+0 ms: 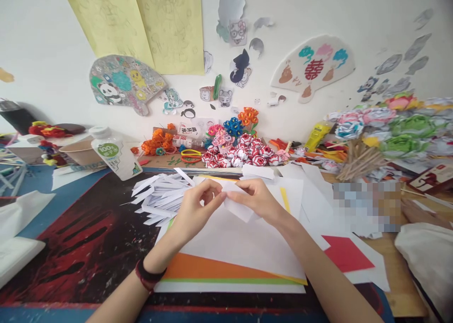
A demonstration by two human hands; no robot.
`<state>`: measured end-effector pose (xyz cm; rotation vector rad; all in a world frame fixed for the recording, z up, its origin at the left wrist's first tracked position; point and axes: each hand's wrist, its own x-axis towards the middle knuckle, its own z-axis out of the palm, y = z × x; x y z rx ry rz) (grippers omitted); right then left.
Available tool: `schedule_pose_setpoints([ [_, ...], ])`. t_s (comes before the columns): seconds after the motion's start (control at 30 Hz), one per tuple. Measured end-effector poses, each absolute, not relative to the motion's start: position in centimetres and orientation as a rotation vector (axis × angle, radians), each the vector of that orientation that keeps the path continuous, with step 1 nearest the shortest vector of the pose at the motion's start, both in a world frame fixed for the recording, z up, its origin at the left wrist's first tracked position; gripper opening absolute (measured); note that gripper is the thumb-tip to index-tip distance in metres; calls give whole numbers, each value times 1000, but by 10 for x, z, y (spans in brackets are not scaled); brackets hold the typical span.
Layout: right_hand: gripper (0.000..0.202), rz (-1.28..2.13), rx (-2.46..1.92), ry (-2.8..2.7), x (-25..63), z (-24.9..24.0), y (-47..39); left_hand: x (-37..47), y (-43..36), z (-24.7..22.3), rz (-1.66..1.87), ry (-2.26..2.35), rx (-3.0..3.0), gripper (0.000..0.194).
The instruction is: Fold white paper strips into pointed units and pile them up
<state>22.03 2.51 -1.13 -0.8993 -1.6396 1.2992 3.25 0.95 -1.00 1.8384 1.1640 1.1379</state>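
Observation:
Between my two hands is a small piece of white paper (240, 209), held above a stack of sheets. My left hand (198, 205) pinches its upper left edge between thumb and index finger. My right hand (260, 200) grips its right side, thumb across the front and the other fingers behind, partly hidden. Under them lies a large white sheet (226, 247), with orange paper (198, 266) and green edges showing below it. A pile of cut white paper strips (159, 198) sits just left of my left hand.
Red-and-white paper flowers (244, 151) line the back by the wall. A white bottle (115, 153) and a brown bowl (81, 151) stand at the back left. Red paper (347, 253) and a bundle of sticks (361, 160) are on the right, near a white cloth bag (428, 257).

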Motion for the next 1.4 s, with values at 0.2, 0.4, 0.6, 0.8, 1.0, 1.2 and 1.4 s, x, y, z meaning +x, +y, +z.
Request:
schedule_pose_setpoints([
  [0.2, 40, 1350, -902, -1362, 230, -2, 30, 33, 8, -4, 1285, 1064, 1448, 19],
  [0.4, 38, 1560, -840, -1374, 224, -6, 29, 37, 5, -4, 1264, 963, 1246, 22],
  [0.6, 26, 1426, -875, -1463, 219, -12, 27, 39, 6, -9, 1192, 1030, 1360, 22],
  [0.8, 20, 1354, -903, -1489, 226, -9, 29, 35, 7, -8, 1189, 1178, 1531, 25],
  [1.0, 20, 1297, -886, -1447, 224, -10, 29, 34, 8, -12, 1116, 1205, 1593, 28],
  [1.2, 22, 1222, -885, -1449, 223, -9, 28, 34, 9, -13, 1107, 1209, 1622, 28],
  [1.4, 24, 1295, -869, -1477, 221, -8, 27, 35, 7, -11, 1141, 1193, 1620, 28],
])
